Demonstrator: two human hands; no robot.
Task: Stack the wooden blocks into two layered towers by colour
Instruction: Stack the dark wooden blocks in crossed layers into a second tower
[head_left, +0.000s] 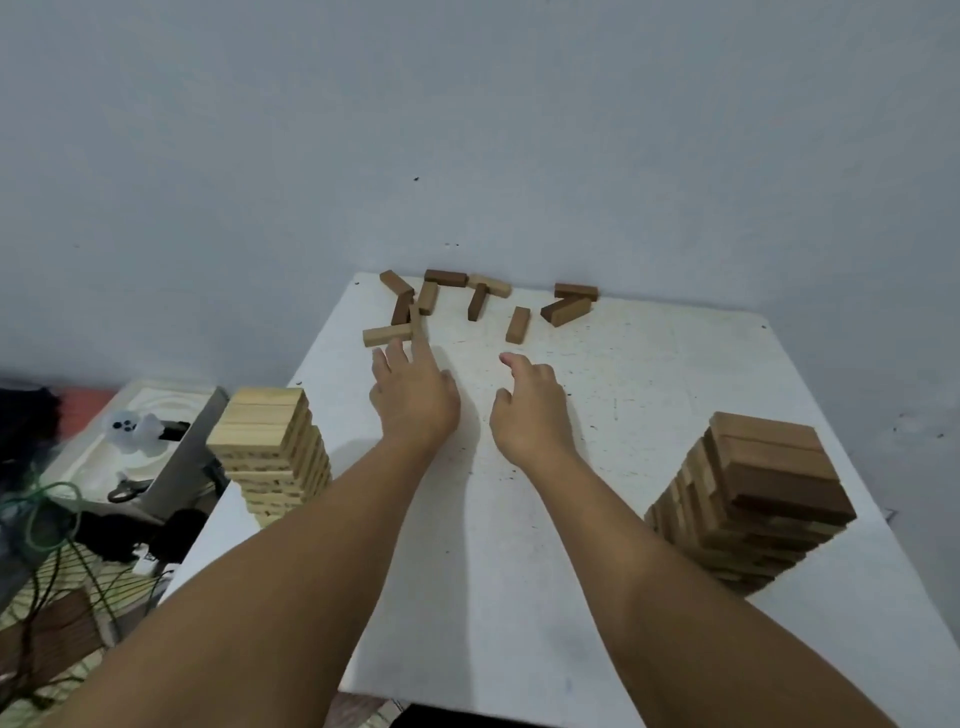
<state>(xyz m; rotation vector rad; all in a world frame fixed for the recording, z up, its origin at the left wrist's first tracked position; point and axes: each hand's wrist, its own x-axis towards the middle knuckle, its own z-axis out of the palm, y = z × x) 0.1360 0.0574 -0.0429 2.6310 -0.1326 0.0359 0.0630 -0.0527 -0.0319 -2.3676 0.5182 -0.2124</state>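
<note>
— Any containers in view, and what do they hold?

— Only a white tray (111, 457) at the left edge of the frame, off my worktop (519, 519). Something pale with dark dots (136, 427) lies in it; I cannot tell what it is. Below it, green cable (47, 514) and dark clutter.

— Where are the blocks?

— The pale tower (272, 452) stands at the left edge of the worktop, the dark tower (753, 499) at the right, well apart. The loose blocks (483, 299) are scattered in the upper centre, along the far edge by the wall (467, 130), pale and dark ones mixed, some touching.

— And your hands?

— My left hand (413, 397) reaches forward with fingers (422, 349) straight and spread, tips just beside a pale block (387, 335) and a slim upright block (415, 318); whether they touch, I cannot tell. My right hand (530, 405) hovers over bare worktop with fingers loosely curled, holding nothing, a mid-brown block (518, 325) just beyond it.

— Anything in the way?

— Both forearms pass between the towers, neither touching one.
</note>
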